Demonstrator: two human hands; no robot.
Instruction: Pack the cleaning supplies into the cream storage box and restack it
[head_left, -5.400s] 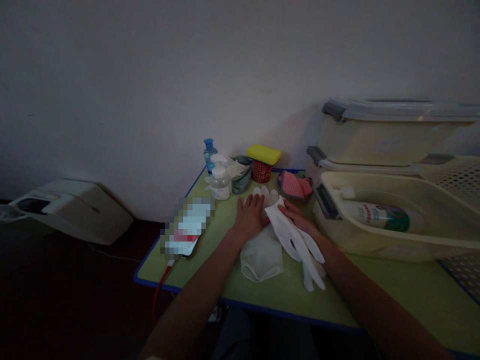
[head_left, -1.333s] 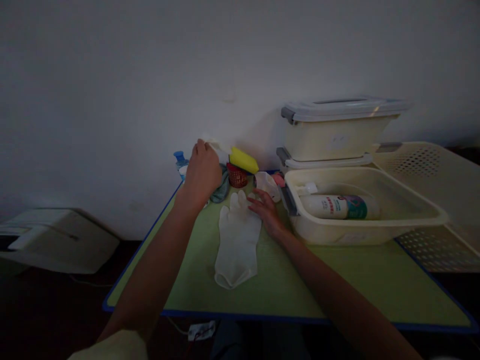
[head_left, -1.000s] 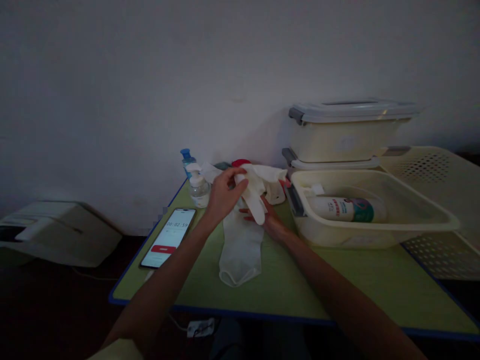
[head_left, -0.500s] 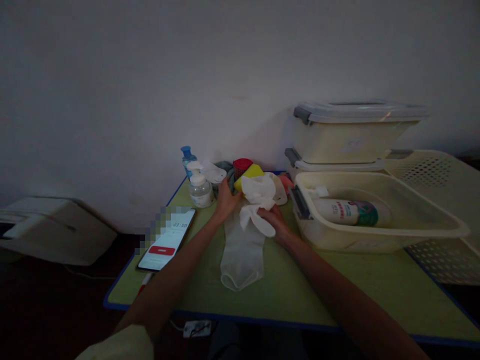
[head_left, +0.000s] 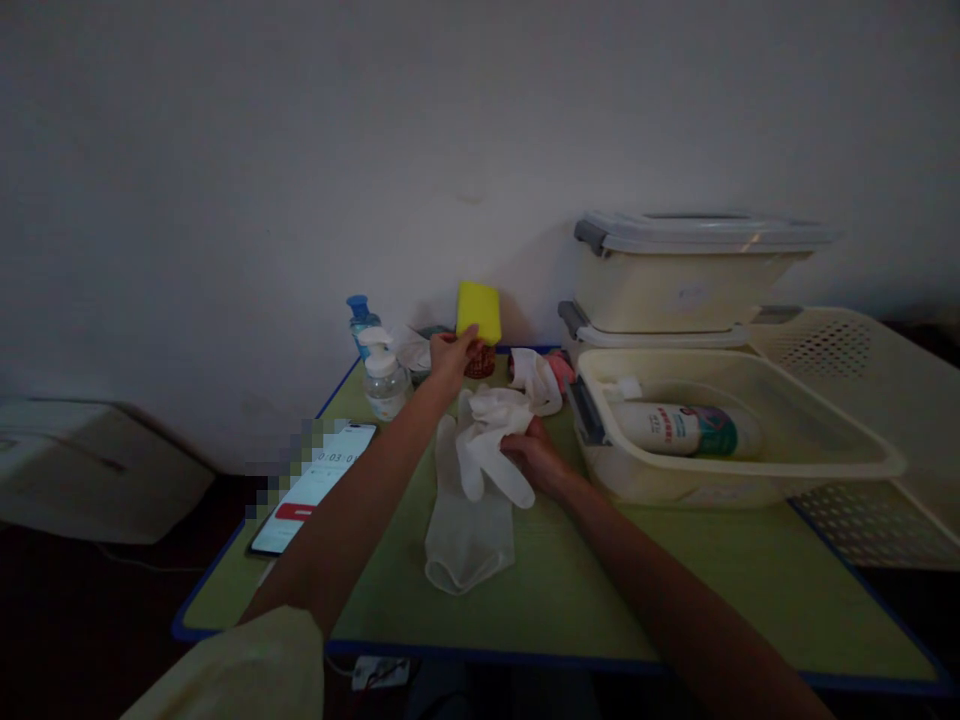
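Note:
My left hand (head_left: 453, 357) pinches the lower edge of a yellow sponge (head_left: 478, 311) and holds it upright at the back of the table, in front of a dark red round object (head_left: 481, 362). Nearer to me, my right hand (head_left: 537, 455) has its fingers closed on a translucent white glove (head_left: 491, 440). The glove's fingers droop forward, and its wide cuff (head_left: 469, 545) lies toward the table's front edge. Behind my right hand sits a rolled white cloth-like item (head_left: 536, 378) beside something pink (head_left: 560, 367).
A pump bottle (head_left: 386, 385) and a blue-capped bottle (head_left: 360, 318) stand back left. A phone (head_left: 315, 485) lies on the left. To the right, an open cream bin (head_left: 750, 478) holds a white spray bottle (head_left: 660, 428); lidded boxes (head_left: 690, 290) and a perforated basket (head_left: 832, 345) are behind.
My left hand has lifted the yellow sponge up from the pile. My right hand has drawn the glove slightly down and left, and its fingers now hang loose. The view has shifted a little.

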